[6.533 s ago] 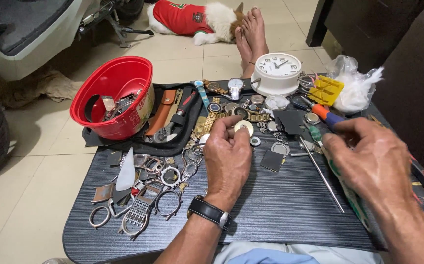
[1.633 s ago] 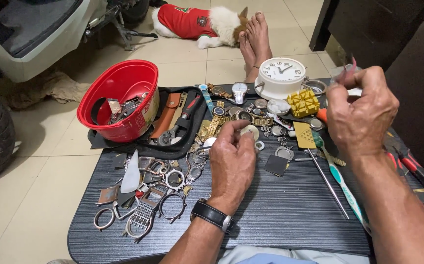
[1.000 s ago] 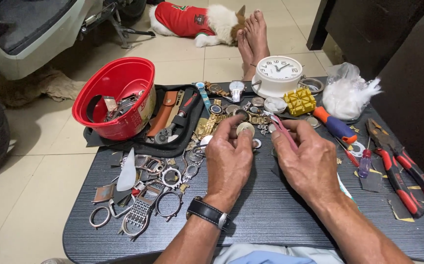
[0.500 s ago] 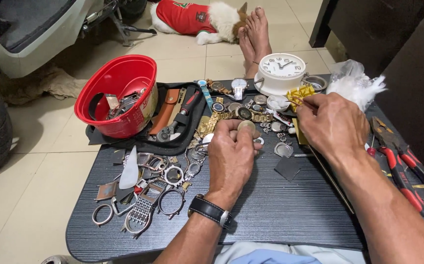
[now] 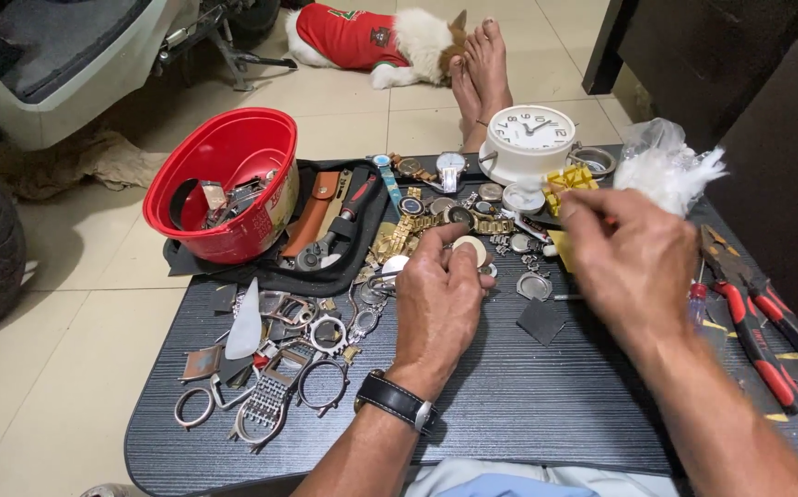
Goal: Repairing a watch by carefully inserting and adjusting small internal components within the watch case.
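dark table [image 5: 509, 414]: watch cases [image 5: 316, 382], red bowl [image 5: 224, 179], white clock [image 5: 532, 138], pliers [image 5: 767, 322], misc parts.

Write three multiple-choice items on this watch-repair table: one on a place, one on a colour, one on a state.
1. Where is the white clock?
A. at the table's far edge
B. inside the bowl
C. on the floor

2. What colour is the bowl?
A. blue
B. red
C. green

3. What is the left hand doing?
A. lying flat and empty
B. pinching a small round disc in its fingertips
C. gripping the pliers

Answers:
1. A, the clock stands at the far edge of the table, beyond the watch parts.
2. B, the bowl's rim and walls are plainly red.
3. B, the disc sits between thumb and fingers; the pliers lie untouched beyond the right hand.
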